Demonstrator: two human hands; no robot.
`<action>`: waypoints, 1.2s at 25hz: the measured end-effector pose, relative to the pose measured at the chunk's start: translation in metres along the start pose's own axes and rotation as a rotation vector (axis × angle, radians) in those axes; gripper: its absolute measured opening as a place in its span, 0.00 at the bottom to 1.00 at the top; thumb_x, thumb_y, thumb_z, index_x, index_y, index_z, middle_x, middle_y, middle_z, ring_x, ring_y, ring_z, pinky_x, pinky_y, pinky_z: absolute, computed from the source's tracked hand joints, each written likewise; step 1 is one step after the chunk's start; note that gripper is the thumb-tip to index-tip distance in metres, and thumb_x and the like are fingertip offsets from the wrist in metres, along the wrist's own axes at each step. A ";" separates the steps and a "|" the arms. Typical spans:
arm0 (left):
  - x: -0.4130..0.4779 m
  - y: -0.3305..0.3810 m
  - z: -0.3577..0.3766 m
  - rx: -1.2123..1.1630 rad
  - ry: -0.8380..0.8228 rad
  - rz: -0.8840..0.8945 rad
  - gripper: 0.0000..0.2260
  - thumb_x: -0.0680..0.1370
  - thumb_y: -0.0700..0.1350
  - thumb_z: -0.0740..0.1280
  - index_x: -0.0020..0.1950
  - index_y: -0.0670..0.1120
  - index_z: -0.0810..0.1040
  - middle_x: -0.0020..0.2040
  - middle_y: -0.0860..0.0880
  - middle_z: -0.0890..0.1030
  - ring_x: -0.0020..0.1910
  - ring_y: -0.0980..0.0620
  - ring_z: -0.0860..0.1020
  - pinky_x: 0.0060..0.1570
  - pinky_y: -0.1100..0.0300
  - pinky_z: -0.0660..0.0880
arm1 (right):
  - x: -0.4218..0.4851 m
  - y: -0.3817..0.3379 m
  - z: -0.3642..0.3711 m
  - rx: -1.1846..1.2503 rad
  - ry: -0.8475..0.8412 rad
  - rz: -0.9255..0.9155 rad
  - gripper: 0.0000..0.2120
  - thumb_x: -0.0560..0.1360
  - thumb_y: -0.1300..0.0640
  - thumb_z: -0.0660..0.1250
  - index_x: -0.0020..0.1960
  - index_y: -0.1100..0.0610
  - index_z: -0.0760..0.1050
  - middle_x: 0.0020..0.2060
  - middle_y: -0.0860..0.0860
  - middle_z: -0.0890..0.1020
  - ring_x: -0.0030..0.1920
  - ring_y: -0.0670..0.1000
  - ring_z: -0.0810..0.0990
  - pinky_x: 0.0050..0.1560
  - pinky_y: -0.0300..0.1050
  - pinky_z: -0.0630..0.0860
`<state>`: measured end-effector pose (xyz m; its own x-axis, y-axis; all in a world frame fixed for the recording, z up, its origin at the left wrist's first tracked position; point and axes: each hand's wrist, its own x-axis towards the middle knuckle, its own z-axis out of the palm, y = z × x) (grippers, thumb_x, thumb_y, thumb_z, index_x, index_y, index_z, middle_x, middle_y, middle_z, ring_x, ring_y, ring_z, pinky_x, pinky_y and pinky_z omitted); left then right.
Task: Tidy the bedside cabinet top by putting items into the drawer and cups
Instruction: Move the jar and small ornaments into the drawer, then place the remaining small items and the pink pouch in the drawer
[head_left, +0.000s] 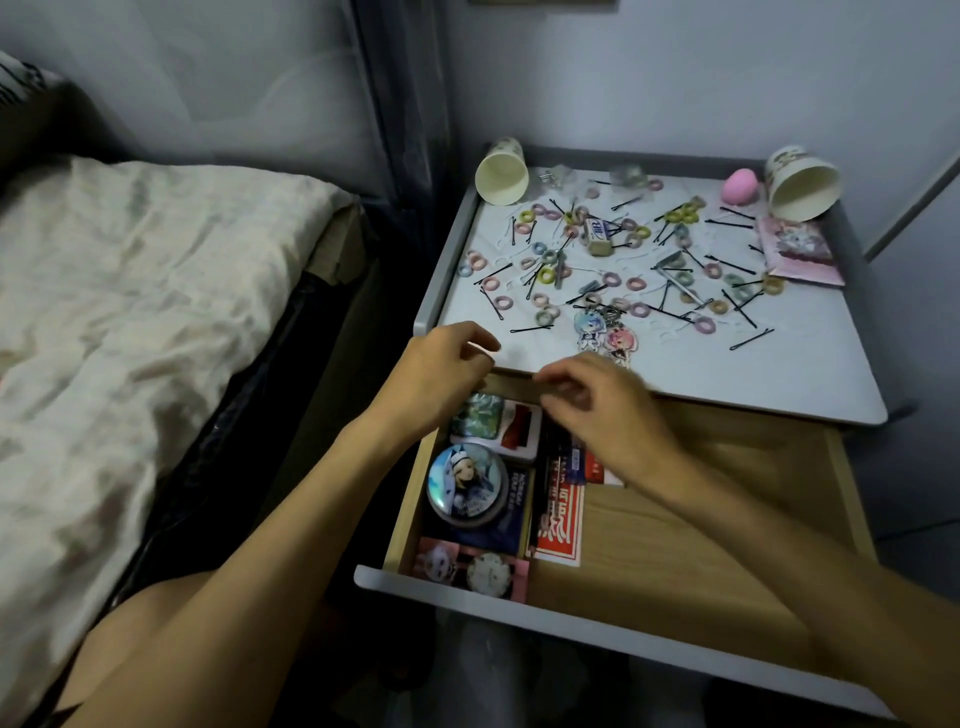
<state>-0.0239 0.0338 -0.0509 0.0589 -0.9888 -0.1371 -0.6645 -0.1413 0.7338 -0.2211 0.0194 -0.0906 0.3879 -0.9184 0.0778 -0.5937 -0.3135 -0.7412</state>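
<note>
Fingers (467, 336) of the left hand (436, 376) and right hand (613, 418) curl above the open wooden drawer (701, 519); any pinch cannot be told. Pastel hair ties (491, 284) and black bobby pins (524, 329) litter the white tabletop (727, 379), apparently next to be gathered.

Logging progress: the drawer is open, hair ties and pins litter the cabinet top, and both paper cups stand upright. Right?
No: the head view shows the left cup and right cup lying on their sides. The rest is right.
</note>
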 end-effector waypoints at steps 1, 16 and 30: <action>0.001 0.004 0.005 0.001 -0.002 0.020 0.10 0.80 0.42 0.63 0.59 0.50 0.78 0.52 0.51 0.83 0.44 0.58 0.82 0.48 0.59 0.80 | 0.006 0.004 -0.017 0.027 0.050 0.033 0.09 0.76 0.58 0.69 0.55 0.52 0.80 0.48 0.45 0.81 0.47 0.41 0.78 0.49 0.32 0.73; 0.167 0.057 0.066 0.512 0.141 0.084 0.10 0.79 0.42 0.62 0.58 0.39 0.75 0.55 0.36 0.79 0.52 0.35 0.77 0.44 0.51 0.73 | 0.150 0.074 -0.104 -0.308 0.113 0.091 0.11 0.75 0.56 0.67 0.57 0.55 0.80 0.48 0.52 0.83 0.48 0.52 0.80 0.48 0.44 0.75; 0.195 0.053 0.029 -0.083 0.094 -0.064 0.04 0.75 0.34 0.68 0.42 0.35 0.81 0.37 0.38 0.83 0.37 0.40 0.82 0.46 0.48 0.82 | 0.199 0.053 -0.083 -0.283 0.088 0.120 0.18 0.74 0.53 0.69 0.61 0.54 0.70 0.50 0.54 0.79 0.45 0.53 0.78 0.37 0.43 0.69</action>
<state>-0.0695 -0.1652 -0.0582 0.1714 -0.9772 -0.1251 -0.5936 -0.2038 0.7786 -0.2342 -0.2002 -0.0589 0.2477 -0.9665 0.0673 -0.8090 -0.2445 -0.5345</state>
